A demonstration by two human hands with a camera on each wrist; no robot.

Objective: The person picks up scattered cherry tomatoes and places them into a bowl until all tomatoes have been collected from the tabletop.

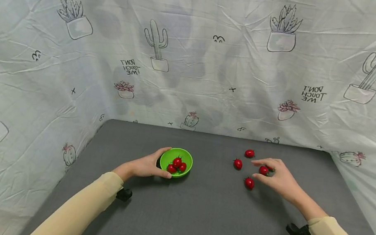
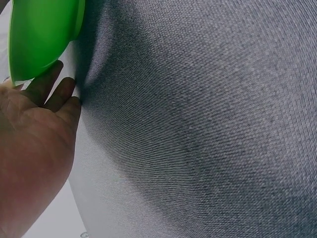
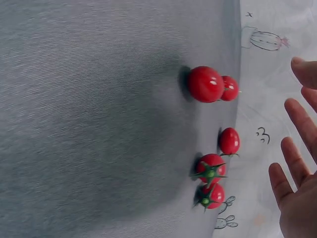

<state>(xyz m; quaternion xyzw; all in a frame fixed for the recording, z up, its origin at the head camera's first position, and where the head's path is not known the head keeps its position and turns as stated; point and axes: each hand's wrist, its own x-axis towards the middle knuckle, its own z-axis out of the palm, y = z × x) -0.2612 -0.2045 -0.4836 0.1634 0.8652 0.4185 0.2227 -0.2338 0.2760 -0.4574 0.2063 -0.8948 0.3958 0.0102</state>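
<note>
My left hand (image 1: 147, 165) grips a small green bowl (image 1: 169, 156) at its left side, thumb along the near rim and fingers around the far side. Three cherry tomatoes (image 1: 177, 162) with green stems lie inside it. In the left wrist view, fingertips are against the outer wall of the bowl (image 2: 42, 37). On the right, my right hand (image 1: 281, 178) hovers over loose cherry tomatoes, thumb and fingers apart, holding nothing. One tomato (image 1: 263, 170) shows between thumb and fingers in the head view, another partly hidden behind it. The right wrist view shows spread fingers above the tomatoes (image 3: 205, 84).
Other loose tomatoes lie left of the right hand: one at the back (image 1: 249, 153), a middle one (image 1: 237, 164) and a nearer one (image 1: 249, 183). The dark grey cloth-covered table (image 1: 184, 222) ends at a hanging white curtain (image 1: 198, 60) printed with cacti.
</note>
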